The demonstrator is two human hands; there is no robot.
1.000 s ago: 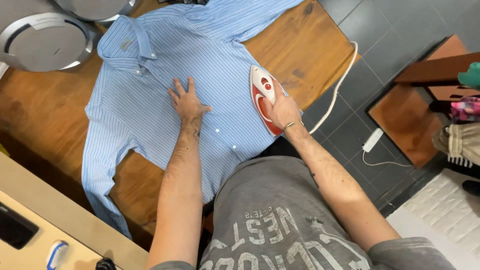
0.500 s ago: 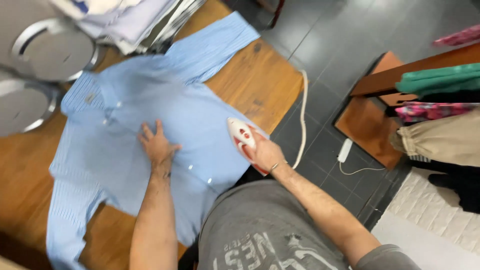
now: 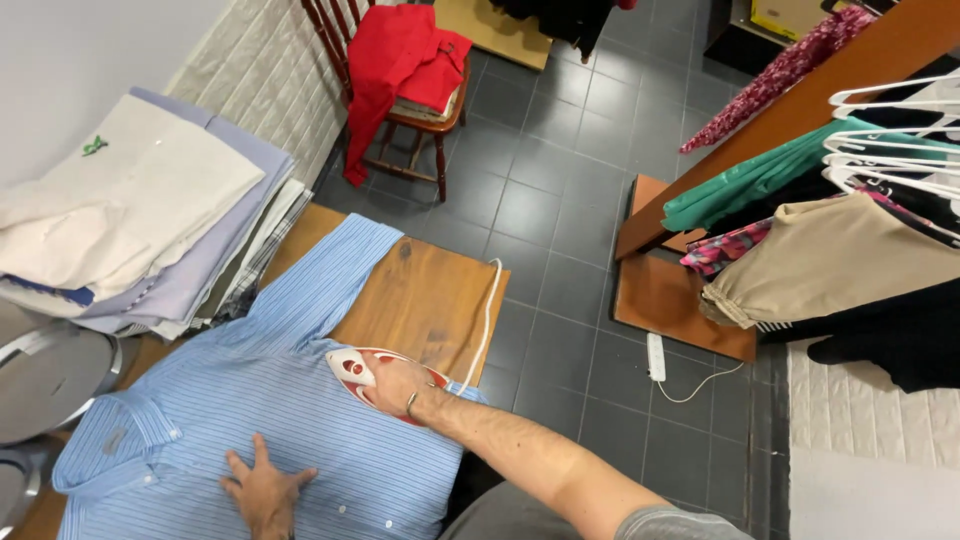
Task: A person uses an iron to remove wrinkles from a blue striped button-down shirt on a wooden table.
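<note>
Right hand (image 3: 400, 385) gripped a red and white iron (image 3: 362, 375) on a blue striped shirt (image 3: 230, 400). Left hand (image 3: 262, 490) pressed flat on the shirt at 7 o'clock of the iron. Shirt spread over a wooden table (image 3: 420, 300). Folded clothes (image 3: 140, 220) stacked at 10 o'clock. Cord (image 3: 487, 320) trailed off the table edge at 2 o'clock.

Striped cotton-looking shirt (image 3: 260, 410), glossy plastic iron (image 3: 362, 372), matt wooden table (image 3: 420, 300), probably varnished.
</note>
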